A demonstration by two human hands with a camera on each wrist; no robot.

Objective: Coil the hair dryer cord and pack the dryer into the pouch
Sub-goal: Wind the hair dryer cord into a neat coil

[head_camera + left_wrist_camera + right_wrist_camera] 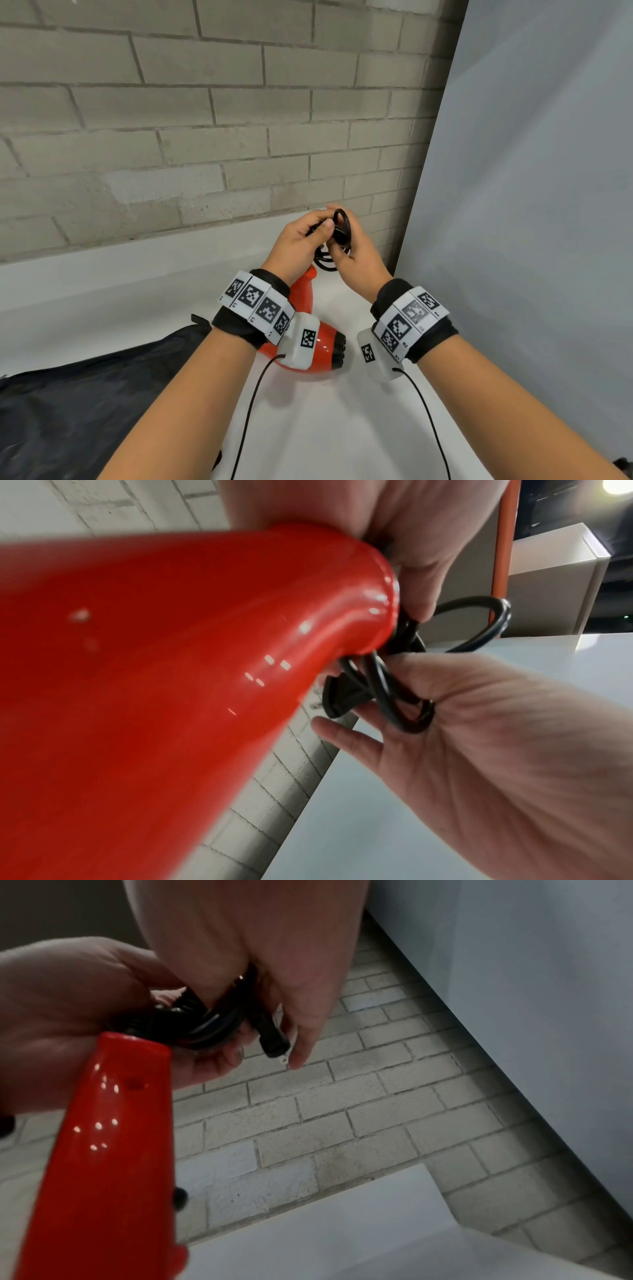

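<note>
A red hair dryer (303, 294) lies on the white table (325, 428) under my left wrist, its handle pointing away from me. At the handle's end, both hands hold the coiled black cord (339, 229) above the table. My left hand (305, 240) pinches the loops from the left and my right hand (356, 257) grips them from the right. In the left wrist view, loops of cord (397, 704) pass through the right hand's curled fingers (479, 737). The right wrist view shows the black plug (272, 1039) sticking out below the coil (205, 1023). The black pouch (85, 404) lies at the near left.
A grey brick wall (205, 120) rises behind the table. A tall pale grey panel (531, 205) closes the right side. Thin black cables from the wrist cameras hang along both forearms over the table.
</note>
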